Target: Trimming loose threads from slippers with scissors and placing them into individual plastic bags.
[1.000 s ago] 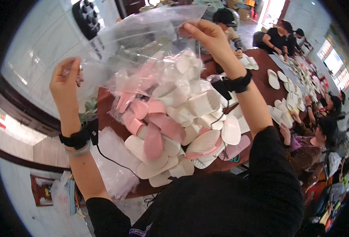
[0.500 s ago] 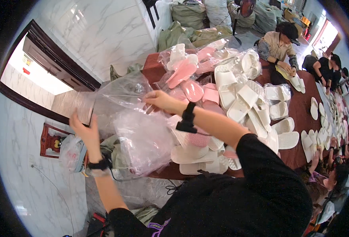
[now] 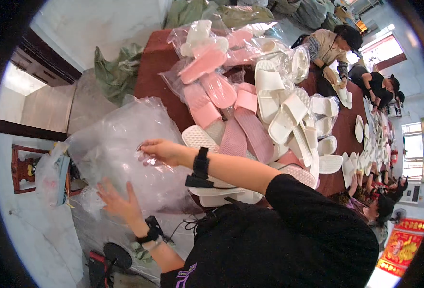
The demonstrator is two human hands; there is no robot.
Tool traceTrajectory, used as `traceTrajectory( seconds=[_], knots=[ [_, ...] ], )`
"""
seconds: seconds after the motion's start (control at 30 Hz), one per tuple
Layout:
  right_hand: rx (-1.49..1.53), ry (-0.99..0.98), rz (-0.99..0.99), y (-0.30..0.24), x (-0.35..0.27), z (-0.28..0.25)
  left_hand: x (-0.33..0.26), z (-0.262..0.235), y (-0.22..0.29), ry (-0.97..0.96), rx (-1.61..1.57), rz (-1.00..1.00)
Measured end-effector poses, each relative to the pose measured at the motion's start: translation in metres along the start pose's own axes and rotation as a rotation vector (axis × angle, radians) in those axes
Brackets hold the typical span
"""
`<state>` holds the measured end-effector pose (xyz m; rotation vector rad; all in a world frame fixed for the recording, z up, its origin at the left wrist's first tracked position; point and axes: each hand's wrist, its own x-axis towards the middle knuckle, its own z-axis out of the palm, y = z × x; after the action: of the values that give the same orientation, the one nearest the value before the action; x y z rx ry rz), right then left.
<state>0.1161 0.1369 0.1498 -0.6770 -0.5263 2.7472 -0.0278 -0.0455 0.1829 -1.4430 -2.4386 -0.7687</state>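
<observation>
A large clear plastic bag (image 3: 118,127) lies spread at the table's left end, wrinkled and see-through. My right hand (image 3: 161,151) is closed, its fingertips pinching the bag's film near the middle. Lower down, my left hand (image 3: 120,201) rests against the film with its fingers spread, holding nothing. Just beyond my right wrist begins a pile of slippers: a mauve slipper (image 3: 254,132), a white slipper (image 3: 288,115) and a pink slipper (image 3: 204,65) in clear wrap. My right forearm covers part of the white slippers at the near edge.
A dark red cloth (image 3: 152,62) covers the table. Green sacking (image 3: 118,72) lies past its left end. Across the table a person in a beige top (image 3: 332,48) handles slippers; other people sit farther right. A black round-topped stool (image 3: 117,254) stands low at the left.
My left hand has come down and nearer the right one, fingers spread. The bag, held up before, now lies lower and flatter. The whole view has shifted.
</observation>
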Motion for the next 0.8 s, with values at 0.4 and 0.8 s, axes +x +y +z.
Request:
traceTrajectory(
  seconds=[0.4,0.8],
  knots=[
    [-1.042,0.567,-0.715,-0.058,0.019,-0.120,-0.056,0.182,-0.010,-0.540,0.385,-0.131],
    [-2.049,0.157,-0.303,-0.179,-0.062,-0.151,-0.056,0.171,-0.003,-0.470,0.382,-0.125]
  ],
)
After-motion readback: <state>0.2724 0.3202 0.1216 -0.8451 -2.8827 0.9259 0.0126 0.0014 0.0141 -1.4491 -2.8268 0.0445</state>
